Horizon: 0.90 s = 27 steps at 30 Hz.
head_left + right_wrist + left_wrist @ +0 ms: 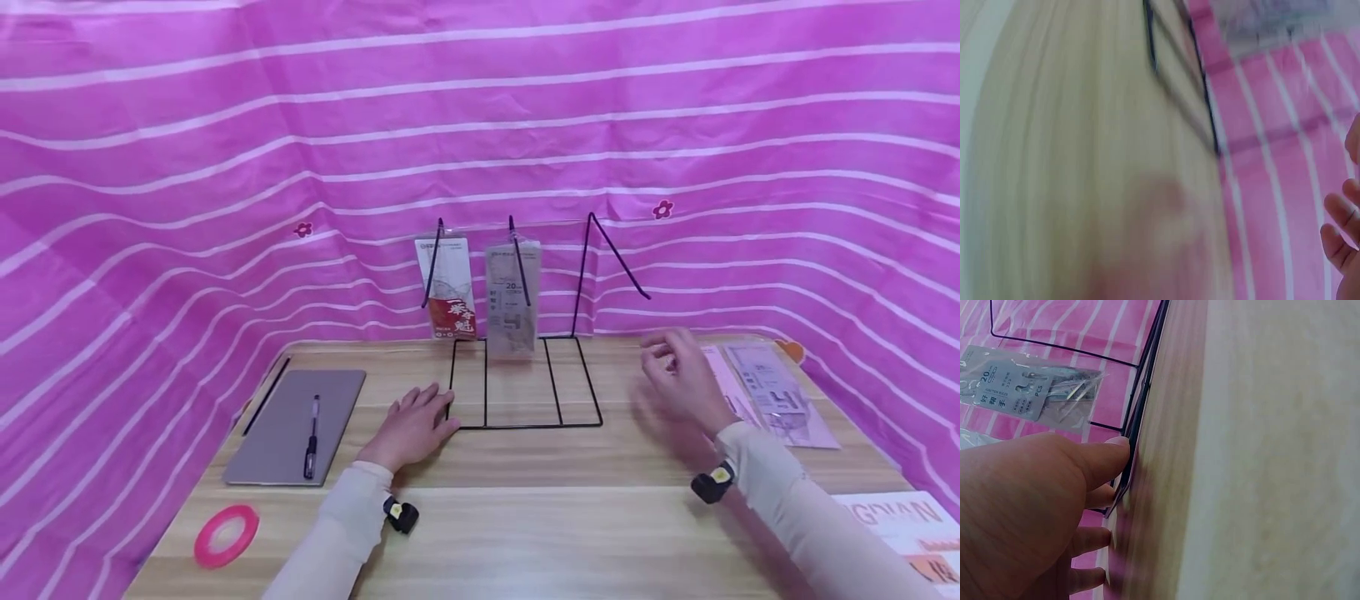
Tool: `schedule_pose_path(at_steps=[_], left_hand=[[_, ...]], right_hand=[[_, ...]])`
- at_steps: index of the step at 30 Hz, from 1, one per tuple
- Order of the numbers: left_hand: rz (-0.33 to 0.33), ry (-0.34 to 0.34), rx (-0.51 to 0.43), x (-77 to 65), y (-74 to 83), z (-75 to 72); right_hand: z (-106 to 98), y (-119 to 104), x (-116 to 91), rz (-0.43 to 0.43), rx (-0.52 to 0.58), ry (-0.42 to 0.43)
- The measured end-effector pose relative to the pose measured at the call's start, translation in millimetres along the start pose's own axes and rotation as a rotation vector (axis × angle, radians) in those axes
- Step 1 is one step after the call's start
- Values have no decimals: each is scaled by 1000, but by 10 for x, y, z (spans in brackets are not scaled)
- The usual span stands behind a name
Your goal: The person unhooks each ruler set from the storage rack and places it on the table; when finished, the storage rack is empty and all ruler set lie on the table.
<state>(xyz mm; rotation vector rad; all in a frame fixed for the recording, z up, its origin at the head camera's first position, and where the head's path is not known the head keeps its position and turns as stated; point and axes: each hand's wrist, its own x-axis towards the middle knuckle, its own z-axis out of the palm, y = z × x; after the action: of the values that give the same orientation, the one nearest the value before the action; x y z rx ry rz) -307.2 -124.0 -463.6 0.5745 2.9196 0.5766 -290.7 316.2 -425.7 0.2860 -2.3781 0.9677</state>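
A black wire display rack (525,427) stands at the back of the table, its base flat and three arms sloping forward on top. From the left arm hangs a white-and-red packet (453,283); on the middle arm is a grey clear-wrapped packet (512,292) printed "20". The right arm (621,260) carries nothing. My left hand (411,429) rests at the left side of the base, and in the left wrist view its thumb (1107,459) touches the wire. Right of the rack, my right hand (682,379) is raised with loosely bent fingers, holding nothing.
Pink and lilac packets (783,400) lie at the back right, with printed packaging (892,510) at the front right. Leftward are a grey notebook (270,442) bearing a pen (311,454), a thin black stick (266,396) and a pink tape roll (204,546). Striped pink cloth (480,108) hangs behind.
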Motion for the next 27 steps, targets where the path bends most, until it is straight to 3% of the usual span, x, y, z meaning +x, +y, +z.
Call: schedule_pose_path(at_steps=[5, 10, 16, 21, 27], left_hand=[[-7, -4, 14, 27, 17, 4], [6, 8, 4, 26, 9, 5], [0, 8, 10, 12, 12, 14], [7, 15, -8, -9, 35, 1], [-6, 16, 6, -15, 18, 7]], right_hand=[[299, -323, 206, -60, 163, -65], [610, -605, 458, -105, 250, -155], [884, -834, 644, -14, 277, -241], [1014, -942, 711, 40, 278, -200], [1082, -1062, 685, -21, 321, -127]])
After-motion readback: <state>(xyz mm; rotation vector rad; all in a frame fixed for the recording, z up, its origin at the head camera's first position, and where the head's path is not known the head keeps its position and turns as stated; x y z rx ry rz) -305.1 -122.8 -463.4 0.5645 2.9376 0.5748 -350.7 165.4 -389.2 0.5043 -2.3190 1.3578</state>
